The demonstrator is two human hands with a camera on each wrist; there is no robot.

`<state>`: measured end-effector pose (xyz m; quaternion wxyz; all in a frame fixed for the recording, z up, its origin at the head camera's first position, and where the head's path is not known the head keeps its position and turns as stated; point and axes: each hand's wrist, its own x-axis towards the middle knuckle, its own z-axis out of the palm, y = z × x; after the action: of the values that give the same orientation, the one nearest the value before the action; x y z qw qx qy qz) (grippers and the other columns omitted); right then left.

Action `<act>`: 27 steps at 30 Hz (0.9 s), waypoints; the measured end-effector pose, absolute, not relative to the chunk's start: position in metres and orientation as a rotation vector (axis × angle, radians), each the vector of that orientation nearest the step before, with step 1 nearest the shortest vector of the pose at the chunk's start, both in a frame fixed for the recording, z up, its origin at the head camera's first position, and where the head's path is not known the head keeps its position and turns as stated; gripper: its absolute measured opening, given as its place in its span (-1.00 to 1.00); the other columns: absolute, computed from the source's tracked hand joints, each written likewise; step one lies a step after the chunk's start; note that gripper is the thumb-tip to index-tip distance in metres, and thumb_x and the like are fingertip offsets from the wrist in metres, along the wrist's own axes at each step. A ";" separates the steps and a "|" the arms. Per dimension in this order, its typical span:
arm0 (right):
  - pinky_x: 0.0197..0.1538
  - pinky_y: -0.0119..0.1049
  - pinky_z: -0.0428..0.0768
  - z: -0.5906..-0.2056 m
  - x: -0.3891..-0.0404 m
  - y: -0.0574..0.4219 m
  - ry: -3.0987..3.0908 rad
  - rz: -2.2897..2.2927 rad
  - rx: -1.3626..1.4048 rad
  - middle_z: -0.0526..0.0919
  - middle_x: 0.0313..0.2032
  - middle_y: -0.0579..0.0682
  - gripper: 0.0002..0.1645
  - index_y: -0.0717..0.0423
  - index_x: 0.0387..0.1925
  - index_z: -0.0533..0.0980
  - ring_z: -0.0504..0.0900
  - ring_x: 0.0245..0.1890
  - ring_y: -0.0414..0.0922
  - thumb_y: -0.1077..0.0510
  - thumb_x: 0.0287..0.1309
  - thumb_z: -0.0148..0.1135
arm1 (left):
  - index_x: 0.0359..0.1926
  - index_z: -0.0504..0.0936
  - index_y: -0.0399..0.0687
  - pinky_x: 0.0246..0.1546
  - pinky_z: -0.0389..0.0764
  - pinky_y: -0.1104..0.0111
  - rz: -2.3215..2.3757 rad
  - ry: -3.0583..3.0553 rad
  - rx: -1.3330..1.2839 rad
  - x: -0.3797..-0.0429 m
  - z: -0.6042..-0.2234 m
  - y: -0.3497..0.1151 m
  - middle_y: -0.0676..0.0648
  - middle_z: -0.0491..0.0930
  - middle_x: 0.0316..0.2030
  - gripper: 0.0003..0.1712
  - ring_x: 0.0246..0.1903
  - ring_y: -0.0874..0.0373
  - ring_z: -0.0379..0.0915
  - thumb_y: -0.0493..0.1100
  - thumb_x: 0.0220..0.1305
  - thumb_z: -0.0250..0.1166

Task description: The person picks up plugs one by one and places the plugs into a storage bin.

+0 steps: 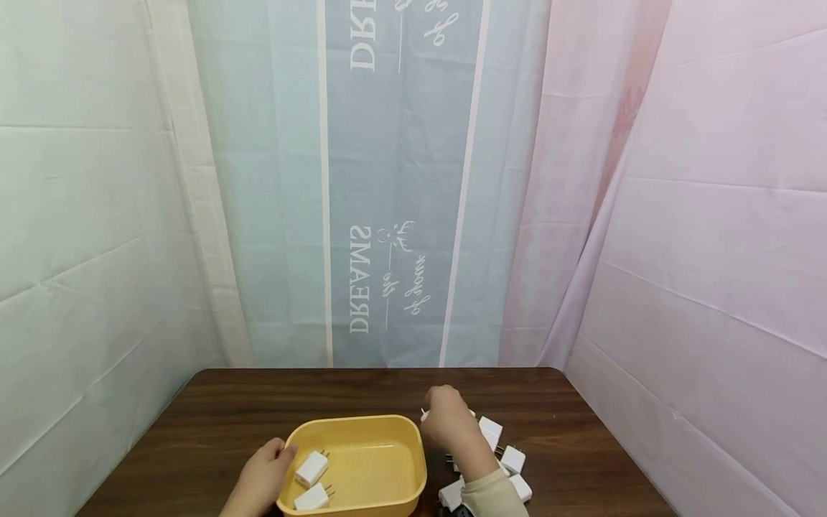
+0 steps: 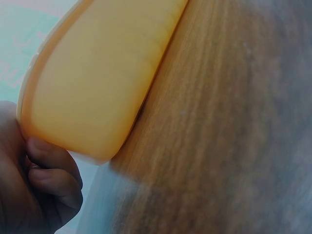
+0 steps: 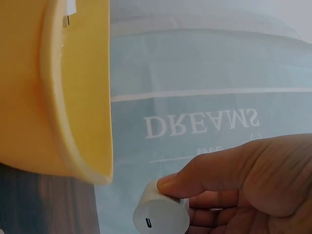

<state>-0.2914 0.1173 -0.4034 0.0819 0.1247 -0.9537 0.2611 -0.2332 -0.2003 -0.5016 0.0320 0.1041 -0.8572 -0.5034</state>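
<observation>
A yellow plastic tub (image 1: 365, 424) stands on the table with two white charger plugs, one (image 1: 312, 468) lying behind the other (image 1: 312, 497), at its left side. My left hand (image 1: 268, 470) grips the tub's left rim; in the left wrist view its curled fingers (image 2: 53, 168) press against the outer wall. Just beyond the tub's right side, my right hand (image 1: 450, 420) pinches a white charger plug (image 3: 161, 212) between thumb and fingers. That plug has a rounded face with a small port slot, and the hand partly hides it.
Several more white charger plugs (image 1: 513, 459) lie in a loose pile under and beside my right forearm, which covers some of them. The dark wooden table (image 1: 220, 409) ends at hanging cloth (image 1: 394, 287) behind, with cloth walls on both sides.
</observation>
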 end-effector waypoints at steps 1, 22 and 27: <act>-0.15 0.04 0.67 -0.404 -0.290 0.116 -2.843 0.776 0.381 0.63 -0.14 0.24 -0.60 0.33 -0.16 0.64 0.63 -0.11 0.15 0.41 -0.17 0.33 | -0.36 0.36 -0.12 -0.60 0.40 0.33 -1.548 -2.640 0.320 -0.233 -0.502 -0.200 -0.04 0.32 -0.57 -0.63 -0.62 0.13 0.32 0.00 0.59 0.03; -0.17 -0.01 0.68 -0.402 -0.277 0.094 -2.842 0.741 0.558 0.58 -0.21 0.12 -0.56 0.32 -0.10 0.65 0.61 -0.12 0.10 0.42 -0.17 0.36 | -0.32 0.42 -0.14 -0.59 0.43 0.30 -1.525 -2.638 0.323 -0.234 -0.504 -0.200 -0.06 0.38 -0.56 -0.66 -0.60 0.10 0.38 -0.01 0.58 0.04; -0.23 -0.08 0.65 -0.401 -0.274 0.089 -2.860 0.745 0.597 0.59 -0.21 0.12 -0.56 0.32 -0.10 0.65 0.61 -0.17 0.06 0.44 -0.16 0.37 | -0.33 0.42 -0.14 -0.60 0.43 0.30 -1.523 -2.633 0.322 -0.234 -0.505 -0.200 -0.06 0.37 -0.56 -0.66 -0.61 0.10 0.37 -0.02 0.58 0.04</act>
<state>-0.2737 0.0894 -0.4015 0.0632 0.1976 -0.9467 0.2466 -0.2337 -0.2002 -0.5049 0.0413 0.1052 -0.8600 -0.4976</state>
